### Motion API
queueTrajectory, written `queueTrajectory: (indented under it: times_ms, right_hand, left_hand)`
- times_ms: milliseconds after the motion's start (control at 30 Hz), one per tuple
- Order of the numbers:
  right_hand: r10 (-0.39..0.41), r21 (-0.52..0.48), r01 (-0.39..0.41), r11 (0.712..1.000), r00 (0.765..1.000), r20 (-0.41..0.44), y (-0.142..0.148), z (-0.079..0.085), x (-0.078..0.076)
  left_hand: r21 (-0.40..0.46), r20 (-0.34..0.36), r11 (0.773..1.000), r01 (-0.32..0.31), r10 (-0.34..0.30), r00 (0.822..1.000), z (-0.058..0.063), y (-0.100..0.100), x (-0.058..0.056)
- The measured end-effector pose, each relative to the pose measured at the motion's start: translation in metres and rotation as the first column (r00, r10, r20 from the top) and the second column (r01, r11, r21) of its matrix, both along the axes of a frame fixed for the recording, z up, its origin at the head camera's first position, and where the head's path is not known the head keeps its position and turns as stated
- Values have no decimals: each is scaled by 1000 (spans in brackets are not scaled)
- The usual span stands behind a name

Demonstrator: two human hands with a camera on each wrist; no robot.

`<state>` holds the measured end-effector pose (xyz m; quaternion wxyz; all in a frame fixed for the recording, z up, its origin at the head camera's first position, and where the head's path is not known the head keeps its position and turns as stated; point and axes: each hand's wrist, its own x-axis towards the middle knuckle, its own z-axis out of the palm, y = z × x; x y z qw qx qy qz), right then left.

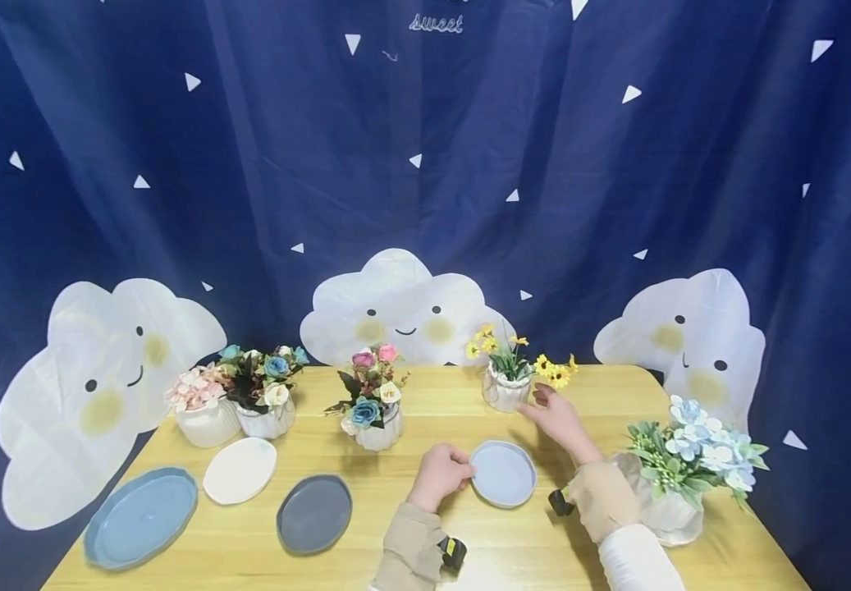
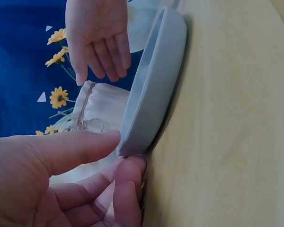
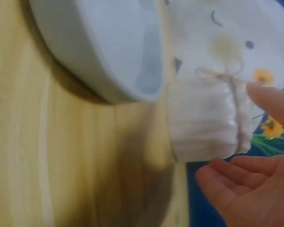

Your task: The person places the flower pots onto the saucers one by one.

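Observation:
My left hand (image 1: pixel 440 474) pinches the near-left rim of a small light-blue round plate (image 1: pixel 503 474), thumb on top and fingers curled at its underside in the left wrist view. The plate is close over the wooden table. My right hand (image 1: pixel 560 420) reaches toward a white pot (image 1: pixel 506 389) of yellow flowers (image 1: pixel 505 355) at the back of the table. Its thumb and fingers are spread on either side of the pot (image 3: pixel 206 120) in the right wrist view, with fingertips right by the wall. A twine bow circles the pot near its top.
A pot of light-blue flowers (image 1: pixel 665 492) stands beside my right forearm. To the left are a dark grey plate (image 1: pixel 314 514), a white plate (image 1: pixel 240 470) and a blue oval plate (image 1: pixel 141 519). Several flower pots, one with mixed roses (image 1: pixel 379 427), line the back left.

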<state>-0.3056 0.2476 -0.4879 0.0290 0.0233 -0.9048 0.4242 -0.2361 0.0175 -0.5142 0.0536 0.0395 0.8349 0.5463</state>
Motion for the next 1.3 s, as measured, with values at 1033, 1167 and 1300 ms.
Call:
queueTrajectory:
  times_ms: [1033, 1167, 1300]
  right_hand:
    - [-20, -119, 24, 993, 999, 29, -7, -10, -45]
    - [-6, -157, 9, 988, 1000, 20, -8, -11, -48]
    - [-3, -177, 8, 984, 1000, 27, -7, -11, -49]
  left_hand:
    - [-33, -17, 999, -28, 27, 999, 1, 0, 1]
    - [-34, -6, 999, -30, 30, 1000, 0, 0, 0]
    - [-35, -10, 999, -30, 30, 999, 1, 0, -1]
